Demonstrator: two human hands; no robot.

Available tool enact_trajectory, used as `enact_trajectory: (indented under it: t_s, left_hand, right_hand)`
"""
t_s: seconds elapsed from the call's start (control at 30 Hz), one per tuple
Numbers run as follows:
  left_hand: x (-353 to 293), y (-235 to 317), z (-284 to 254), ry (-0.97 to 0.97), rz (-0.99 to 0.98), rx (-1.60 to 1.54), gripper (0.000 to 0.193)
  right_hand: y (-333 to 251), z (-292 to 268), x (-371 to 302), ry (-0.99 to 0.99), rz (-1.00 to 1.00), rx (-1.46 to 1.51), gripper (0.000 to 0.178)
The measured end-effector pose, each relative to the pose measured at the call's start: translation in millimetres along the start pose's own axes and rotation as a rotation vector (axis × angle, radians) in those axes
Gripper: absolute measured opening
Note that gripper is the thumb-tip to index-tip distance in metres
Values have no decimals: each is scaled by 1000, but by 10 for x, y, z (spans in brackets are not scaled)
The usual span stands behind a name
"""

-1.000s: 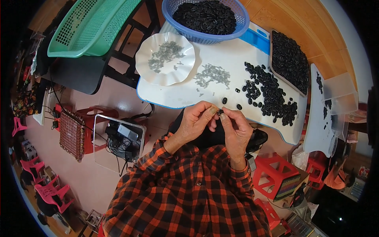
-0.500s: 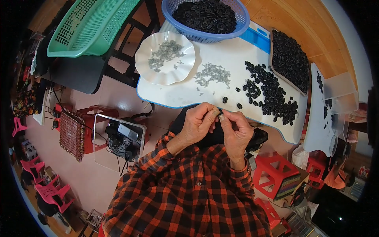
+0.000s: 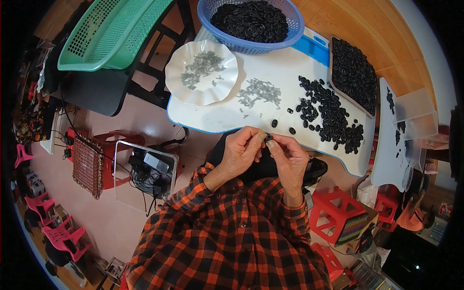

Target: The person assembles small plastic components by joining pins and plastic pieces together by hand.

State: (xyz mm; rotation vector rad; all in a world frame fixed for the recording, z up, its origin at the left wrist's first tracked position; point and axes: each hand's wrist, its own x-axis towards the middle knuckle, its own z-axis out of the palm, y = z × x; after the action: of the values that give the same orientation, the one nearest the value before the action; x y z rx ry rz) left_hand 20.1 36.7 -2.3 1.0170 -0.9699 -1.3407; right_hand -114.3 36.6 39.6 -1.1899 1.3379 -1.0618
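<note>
Just past the table's near edge, my left hand [image 3: 243,147] and my right hand [image 3: 291,162] meet with thumbs and fingertips pinched together. Between the tips shows a small black oval piece [image 3: 268,137], gripped by my right fingers. Whatever my left fingertips pinch is too small to make out. On the white table [image 3: 203,116], two similar loose black oval pieces [image 3: 274,123] lie closest to my hands. Beyond them are a scattered pile of black oval pieces [image 3: 333,116] and a heap of small clear pieces [image 3: 260,93].
A white scalloped plate [image 3: 175,72] holds more clear pieces. Behind it stands a blue basket [image 3: 251,47] full of black pieces; a tray [image 3: 355,72] of them sits at the right. A green basket [image 3: 108,53] is at far left, red stools [image 3: 333,212] at right.
The black piece shows more plainly between my fingertips, and my right fingers have shifted slightly. My left hand stays nearly in place.
</note>
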Motion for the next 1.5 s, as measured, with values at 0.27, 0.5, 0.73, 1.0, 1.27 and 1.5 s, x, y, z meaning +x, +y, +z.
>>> enact_trajectory:
  t_s: [0.27, 0.5, 0.73, 1.0, 1.27, 1.5]
  left_hand:
    - [-19, -46, -3, -12, 46, 100, 13]
    - [4, -101, 54, -60, 66, 101, 12]
    - [240, -135, 44, -54, 279, 495, 10]
    - [528, -161, 153, -140, 433, 953, 26]
    - [561, -196, 180, -188, 398, 1100, 18]
    - [496, -256, 172, -146, 579, 1028, 23]
  right_hand:
    - [46, 17, -16, 44, 9, 23, 15]
    - [97, -28, 4, 68, 32, 34, 12]
    - [182, -196, 101, 221, 92, 41, 11]
    - [205, -261, 122, 240, 68, 66, 11]
    - [242, -301, 126, 222, 67, 63, 11]
    - [248, -277, 121, 257, 49, 76, 10]
